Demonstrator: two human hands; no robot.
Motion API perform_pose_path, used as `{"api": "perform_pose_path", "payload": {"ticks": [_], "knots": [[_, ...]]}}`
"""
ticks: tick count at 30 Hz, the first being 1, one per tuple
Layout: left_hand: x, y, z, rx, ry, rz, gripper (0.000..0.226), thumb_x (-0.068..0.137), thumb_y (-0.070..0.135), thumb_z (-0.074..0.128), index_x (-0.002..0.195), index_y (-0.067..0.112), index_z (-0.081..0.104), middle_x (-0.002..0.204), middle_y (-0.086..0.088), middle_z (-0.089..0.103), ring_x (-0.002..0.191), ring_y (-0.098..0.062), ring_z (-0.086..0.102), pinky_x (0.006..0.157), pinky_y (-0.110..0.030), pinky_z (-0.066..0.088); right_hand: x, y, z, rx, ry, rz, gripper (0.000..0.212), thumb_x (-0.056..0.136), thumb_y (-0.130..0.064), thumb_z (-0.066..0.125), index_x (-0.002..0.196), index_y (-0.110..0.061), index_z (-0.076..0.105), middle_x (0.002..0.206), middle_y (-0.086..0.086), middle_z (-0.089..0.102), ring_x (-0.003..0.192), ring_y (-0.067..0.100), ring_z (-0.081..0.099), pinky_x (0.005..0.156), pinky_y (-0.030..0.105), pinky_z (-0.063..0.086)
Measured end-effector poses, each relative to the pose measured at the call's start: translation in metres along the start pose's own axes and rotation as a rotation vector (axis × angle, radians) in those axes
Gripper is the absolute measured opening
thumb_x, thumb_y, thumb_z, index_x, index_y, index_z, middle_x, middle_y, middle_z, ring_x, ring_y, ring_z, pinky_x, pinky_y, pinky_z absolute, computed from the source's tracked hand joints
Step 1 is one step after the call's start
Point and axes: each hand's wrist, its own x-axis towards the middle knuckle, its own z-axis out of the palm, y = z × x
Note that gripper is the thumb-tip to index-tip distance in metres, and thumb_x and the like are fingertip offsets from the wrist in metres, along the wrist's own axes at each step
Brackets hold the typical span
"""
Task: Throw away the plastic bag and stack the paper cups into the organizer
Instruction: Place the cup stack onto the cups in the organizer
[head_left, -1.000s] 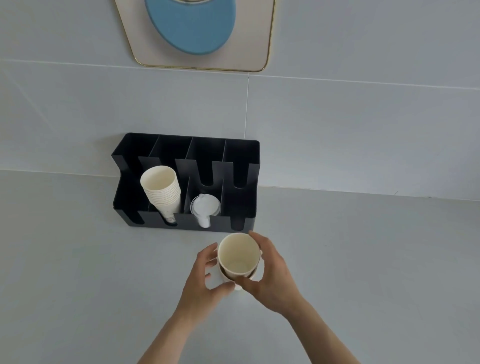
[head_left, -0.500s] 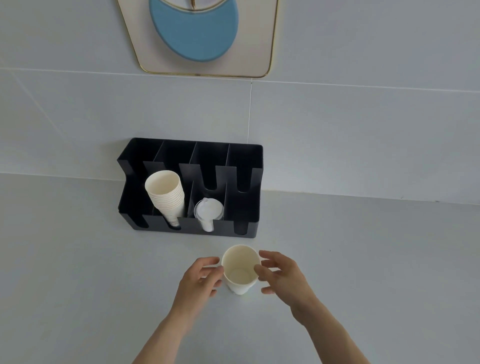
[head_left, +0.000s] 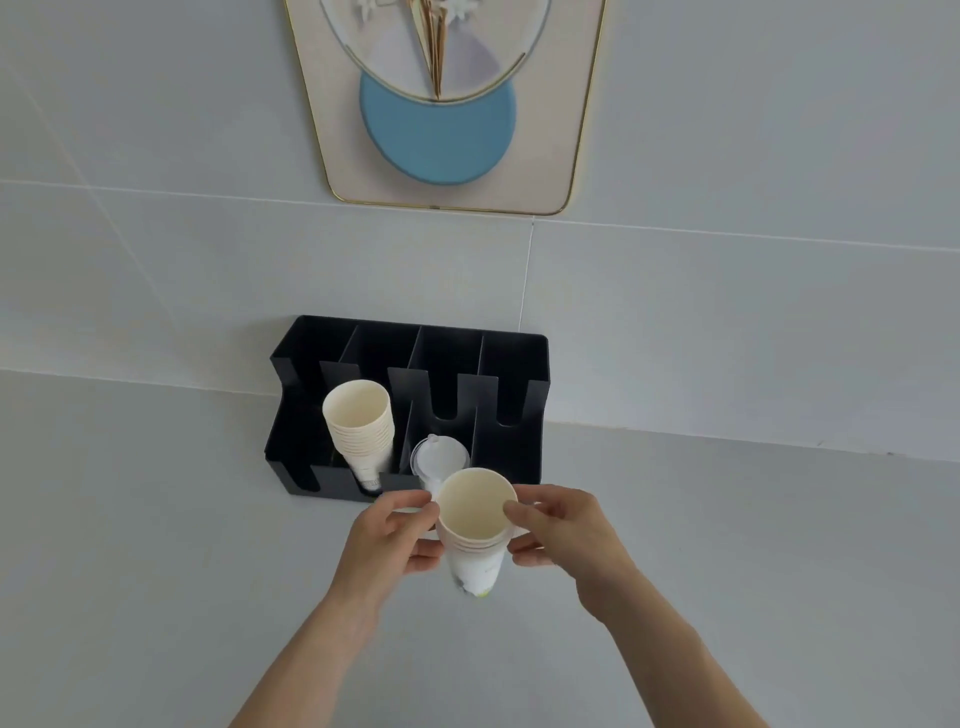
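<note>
A short stack of white paper cups (head_left: 475, 525) is held up above the counter, mouth toward me, just in front of the black organizer (head_left: 514, 364). My left hand (head_left: 387, 540) grips its left side and my right hand (head_left: 566, 535) grips the rim on the right. A taller stack of paper cups (head_left: 361, 428) leans in the organizer's second slot from the left. A stack of clear plastic lids (head_left: 434, 460) sits in the third slot. No plastic bag is in view.
The organizer stands against a pale tiled wall (head_left: 727, 338) at the back of a grey counter (head_left: 130, 571). A framed picture (head_left: 441, 140) with a blue disc hangs above it. The organizer's leftmost and rightmost slots hold nothing.
Both hands have closed on the cups and lifted them off the counter toward the organizer. The camera has tilted up, showing more of the wall picture.
</note>
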Motion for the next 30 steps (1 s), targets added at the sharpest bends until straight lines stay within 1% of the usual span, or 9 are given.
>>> {"api": "perform_pose_path", "payload": {"ticks": [3, 6, 11, 15, 17, 19, 22, 27, 30], "knots": [[0.013, 0.031, -0.019, -0.003, -0.003, 0.066, 0.018, 0.093, 0.024, 0.069, 0.108, 0.016, 0.071, 0.087, -0.006, 0.079, 0.08, -0.026, 0.077, 0.077, -0.04, 0.063, 0.008, -0.035, 0.014, -0.004, -0.014, -0.057, 0.014, 0.093, -0.017, 0.07, 0.101, -0.02, 0.081, 0.081, 0.006, 0.08, 0.069, 0.018, 0.074, 0.077, 0.038, 0.066], [0.027, 0.065, -0.04, -0.002, 0.01, 0.134, 0.019, 0.093, 0.027, 0.068, 0.109, 0.017, 0.071, 0.09, -0.009, 0.077, 0.076, -0.025, 0.076, 0.076, -0.039, 0.063, 0.019, -0.073, 0.034, -0.021, 0.001, -0.103, 0.015, 0.093, -0.022, 0.071, 0.104, -0.017, 0.079, 0.091, 0.012, 0.079, 0.072, 0.023, 0.076, 0.078, 0.041, 0.066], [0.053, 0.118, -0.079, -0.071, 0.033, 0.219, 0.023, 0.092, 0.03, 0.069, 0.109, 0.014, 0.071, 0.096, -0.012, 0.076, 0.073, -0.024, 0.073, 0.079, -0.04, 0.062, 0.039, -0.135, 0.072, -0.032, 0.032, -0.202, 0.024, 0.091, -0.027, 0.073, 0.111, -0.014, 0.075, 0.1, 0.016, 0.077, 0.07, 0.023, 0.077, 0.072, 0.037, 0.066], [0.07, 0.151, -0.104, -0.115, 0.046, 0.272, 0.024, 0.093, 0.029, 0.068, 0.108, 0.01, 0.07, 0.094, -0.015, 0.075, 0.067, -0.02, 0.07, 0.072, -0.036, 0.061, 0.054, -0.172, 0.099, -0.04, 0.051, -0.241, 0.029, 0.091, -0.03, 0.073, 0.114, -0.013, 0.074, 0.101, 0.015, 0.076, 0.075, 0.027, 0.078, 0.068, 0.035, 0.066], [0.079, 0.164, -0.116, -0.131, 0.047, 0.284, 0.025, 0.093, 0.028, 0.068, 0.11, 0.009, 0.069, 0.093, -0.014, 0.075, 0.068, -0.021, 0.07, 0.07, -0.033, 0.063, 0.063, -0.187, 0.112, -0.033, 0.057, -0.251, 0.03, 0.091, -0.031, 0.073, 0.116, -0.013, 0.072, 0.103, 0.014, 0.076, 0.072, 0.025, 0.078, 0.066, 0.034, 0.066], [0.089, 0.172, -0.129, -0.137, 0.046, 0.288, 0.027, 0.093, 0.029, 0.068, 0.112, 0.009, 0.068, 0.098, -0.013, 0.075, 0.071, -0.021, 0.071, 0.068, -0.031, 0.063, 0.072, -0.197, 0.124, -0.036, 0.062, -0.251, 0.032, 0.091, -0.031, 0.073, 0.118, -0.013, 0.071, 0.106, 0.014, 0.075, 0.068, 0.022, 0.077, 0.063, 0.032, 0.065], [0.106, 0.175, -0.143, -0.128, 0.046, 0.281, 0.029, 0.092, 0.03, 0.069, 0.113, 0.01, 0.068, 0.101, -0.013, 0.075, 0.073, -0.021, 0.073, 0.066, -0.029, 0.062, 0.083, -0.201, 0.139, -0.017, 0.061, -0.226, 0.033, 0.092, -0.029, 0.073, 0.12, -0.013, 0.07, 0.108, 0.014, 0.075, 0.076, 0.026, 0.079, 0.063, 0.031, 0.065], [0.132, 0.166, -0.155, -0.12, 0.026, 0.241, 0.023, 0.093, 0.027, 0.069, 0.11, 0.011, 0.069, 0.1, -0.013, 0.075, 0.073, -0.021, 0.073, 0.071, -0.033, 0.063, 0.104, -0.193, 0.157, -0.024, 0.099, -0.185, 0.034, 0.092, -0.027, 0.073, 0.122, -0.011, 0.07, 0.109, 0.016, 0.074, 0.071, 0.023, 0.076, 0.062, 0.03, 0.064], [0.145, 0.152, -0.16, -0.101, 0.01, 0.21, 0.022, 0.093, 0.027, 0.069, 0.109, 0.011, 0.069, 0.098, -0.011, 0.075, 0.075, -0.022, 0.075, 0.072, -0.034, 0.062, 0.115, -0.181, 0.165, -0.068, 0.122, -0.15, 0.031, 0.093, -0.027, 0.072, 0.121, -0.014, 0.071, 0.105, 0.014, 0.075, 0.078, 0.026, 0.078, 0.06, 0.028, 0.062]]}}
